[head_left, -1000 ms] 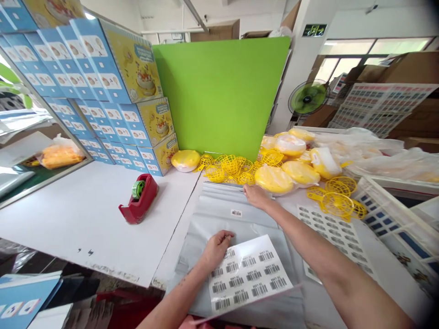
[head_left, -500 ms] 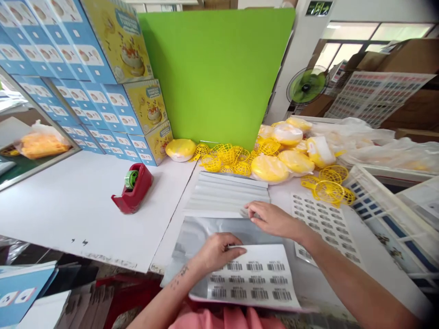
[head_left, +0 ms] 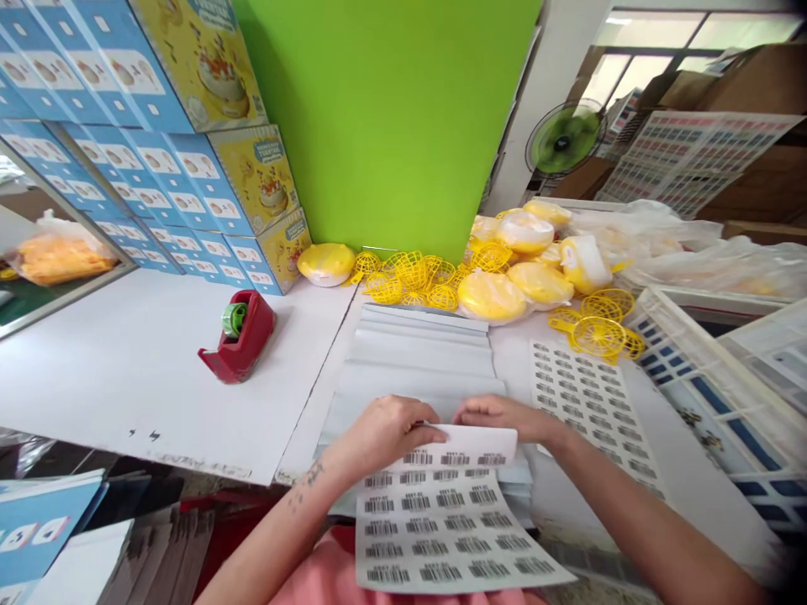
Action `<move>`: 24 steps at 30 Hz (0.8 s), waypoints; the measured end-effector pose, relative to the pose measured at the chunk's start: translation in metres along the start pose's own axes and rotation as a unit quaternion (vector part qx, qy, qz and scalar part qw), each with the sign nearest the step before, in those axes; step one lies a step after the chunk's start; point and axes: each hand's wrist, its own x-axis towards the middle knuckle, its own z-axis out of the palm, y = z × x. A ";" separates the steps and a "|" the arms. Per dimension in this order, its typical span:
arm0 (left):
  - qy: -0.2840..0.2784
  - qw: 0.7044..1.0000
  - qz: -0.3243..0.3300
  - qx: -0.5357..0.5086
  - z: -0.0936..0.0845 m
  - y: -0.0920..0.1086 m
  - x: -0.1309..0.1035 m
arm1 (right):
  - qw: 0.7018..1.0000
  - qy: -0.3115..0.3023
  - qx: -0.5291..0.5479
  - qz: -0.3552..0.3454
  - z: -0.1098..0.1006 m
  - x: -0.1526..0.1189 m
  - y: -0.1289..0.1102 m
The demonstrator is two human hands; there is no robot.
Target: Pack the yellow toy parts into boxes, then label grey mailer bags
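Observation:
My left hand (head_left: 400,433) pinches the top edge of a sheet of barcode labels (head_left: 441,521) between thumb and fingers. The sheet's upper part bends over and its lower part hangs toward my lap. Close behind that top edge is my right hand (head_left: 498,414), its fingers curled together and partly hidden by the sheet. What they grip, if anything, does not show. Under and beyond both hands lies a stack of grey plastic bags (head_left: 422,353), overlapping in rows. A second barcode sheet (head_left: 586,403) rests flat on the table to the right.
A red tape dispenser (head_left: 243,340) stands on the white table (head_left: 145,353) at left, before stacked blue and yellow boxes (head_left: 252,185). Yellow strainers (head_left: 409,273) and wrapped yellow pieces (head_left: 492,294) line the back below a green board (head_left: 391,126). A white crate (head_left: 693,378) stands right.
My left hand has raised the barcode sheet, so more of its rows show and its top bends. The right hand has come back from the grey bags to the sheet's top edge.

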 end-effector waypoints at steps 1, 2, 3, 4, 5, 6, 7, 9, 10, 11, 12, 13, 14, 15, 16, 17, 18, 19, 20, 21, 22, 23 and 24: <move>0.002 1.000 -0.013 -0.002 0.000 -0.003 0.003 | 0.999 0.038 0.026 0.001 -0.005 -0.003 -0.006; 0.005 1.000 -0.026 -0.004 0.000 -0.006 0.006 | 0.997 0.072 0.030 -0.002 -0.009 -0.006 -0.014; 0.009 0.999 -0.040 -0.006 0.001 -0.008 0.010 | 0.995 0.093 0.016 -0.008 -0.010 -0.009 -0.022; 0.012 0.999 -0.052 -0.009 0.002 -0.011 0.013 | 0.995 0.102 -0.012 -0.016 -0.010 -0.010 -0.031; 0.015 0.998 -0.061 -0.013 0.003 -0.013 0.017 | 0.993 0.105 -0.049 -0.023 -0.009 -0.010 -0.039; 0.015 0.997 -0.069 -0.018 0.004 -0.015 0.019 | 0.990 0.110 -0.088 -0.026 -0.006 -0.009 -0.045; 0.014 0.997 -0.075 -0.024 0.006 -0.018 0.021 | 0.985 0.118 -0.125 -0.026 -0.003 -0.007 -0.049; 0.013 0.995 -0.089 -0.038 0.007 -0.024 0.022 | 0.974 0.141 -0.177 -0.022 0.003 -0.002 -0.050; 0.016 0.994 -0.097 -0.045 0.008 -0.028 0.021 | 0.969 0.153 -0.191 -0.015 0.004 0.001 -0.046; 0.022 0.993 -0.108 -0.052 0.008 -0.033 0.019 | 0.967 0.163 -0.196 -0.006 0.005 0.003 -0.041; 0.030 0.990 -0.120 -0.061 0.008 -0.038 0.016 | 0.967 0.168 -0.194 0.005 0.004 0.004 -0.035; 0.039 0.988 -0.131 -0.073 0.009 -0.043 0.014 | 0.967 0.171 -0.189 0.016 0.003 0.006 -0.029; 0.047 0.985 -0.142 -0.090 0.010 -0.047 0.011 | 0.967 0.174 -0.186 0.024 0.003 0.007 -0.024; 0.055 0.981 -0.152 -0.109 0.011 -0.051 0.009 | 0.967 0.176 -0.185 0.024 0.002 0.008 -0.019; 0.063 0.977 -0.160 -0.128 0.013 -0.055 0.008 | 0.966 0.179 -0.187 0.013 0.003 0.010 -0.016; 0.071 0.972 -0.167 -0.147 0.016 -0.058 0.007 | 0.964 0.182 -0.195 -0.009 0.005 0.013 -0.014; 0.078 0.968 -0.172 -0.163 0.019 -0.060 0.007 | 0.960 0.186 -0.208 -0.037 0.008 0.017 -0.013; 0.083 0.965 -0.177 -0.176 0.022 -0.061 0.007 | 0.953 0.194 -0.223 -0.066 0.012 0.021 -0.012; 0.088 0.961 -0.181 -0.187 0.025 -0.062 0.008 | 0.944 0.205 -0.241 -0.090 0.016 0.026 -0.012; 0.093 0.958 -0.186 -0.196 0.027 -0.063 0.008 | 0.935 0.218 -0.259 -0.104 0.021 0.031 -0.012; 0.098 0.955 -0.190 -0.204 0.030 -0.063 0.009 | 0.925 0.234 -0.277 -0.113 0.027 0.036 -0.011; 0.104 0.952 -0.195 -0.211 0.032 -0.064 0.010 | 0.915 0.253 -0.293 -0.118 0.032 0.040 -0.011; 0.109 0.949 -0.199 -0.218 0.033 -0.065 0.011 | 0.905 0.271 -0.305 -0.123 0.036 0.043 -0.010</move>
